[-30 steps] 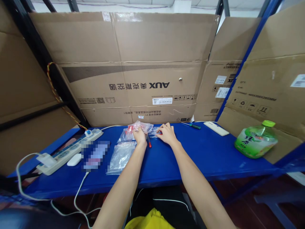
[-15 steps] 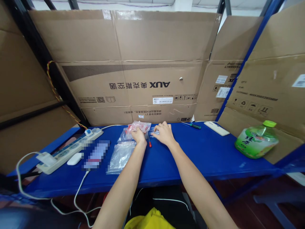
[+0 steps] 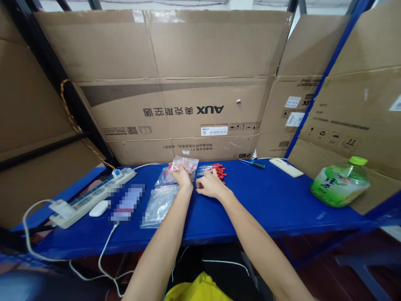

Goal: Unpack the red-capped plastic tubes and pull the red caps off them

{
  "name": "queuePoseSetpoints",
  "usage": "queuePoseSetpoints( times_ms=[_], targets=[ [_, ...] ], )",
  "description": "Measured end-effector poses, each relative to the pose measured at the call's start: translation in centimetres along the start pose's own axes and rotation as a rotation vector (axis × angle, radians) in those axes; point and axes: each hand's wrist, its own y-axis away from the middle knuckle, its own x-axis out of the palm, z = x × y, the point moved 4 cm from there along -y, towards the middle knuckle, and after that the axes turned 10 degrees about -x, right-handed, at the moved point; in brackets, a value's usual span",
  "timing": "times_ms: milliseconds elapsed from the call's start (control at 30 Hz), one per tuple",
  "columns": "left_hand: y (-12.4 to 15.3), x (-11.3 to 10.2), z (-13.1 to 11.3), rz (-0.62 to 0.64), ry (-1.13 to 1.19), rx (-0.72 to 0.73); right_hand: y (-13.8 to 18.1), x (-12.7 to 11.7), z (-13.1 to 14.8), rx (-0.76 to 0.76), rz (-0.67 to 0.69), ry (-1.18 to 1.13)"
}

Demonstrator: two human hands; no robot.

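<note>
Well inside table edge (image 3: 213, 237), left fingers (image 3: 181, 172) round bag (image 3: 187, 161), right fingers (image 3: 203, 179) round red tip (image 3: 201, 187)

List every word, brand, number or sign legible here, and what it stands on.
"AUX 奥克斯空调", upside down: back cardboard panel.
Seemingly "AUX", upside down, partly hidden: narrow cardboard panel beside it.
Recycling and umbrella signs: right cardboard panel.
White labels and fine print: too small.
Green bottle: blurred; one character seems "茶".
Phone screen: pixelated, unreadable.
</note>
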Motion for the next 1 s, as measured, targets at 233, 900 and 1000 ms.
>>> queuePoseSetpoints(
  times_ms=[233, 900, 1000],
  targets=[
    [1.9, 1.0, -1.3, 0.078, 0.046, -0.076, 1.0, -0.8, -1.8, 0.094, -0.103, 0.091],
    [4.2, 2.8, -0.9, 0.454, 0.075, -0.131, 0.6, -0.8, -4.2, 0.291, -0.732, -0.726],
    [4.4, 2.9, -1.2, 0.477, 0.065, -0.134, 0.6, -0.9, -4.7, 0.288, -0.841, -0.915]
  ],
)
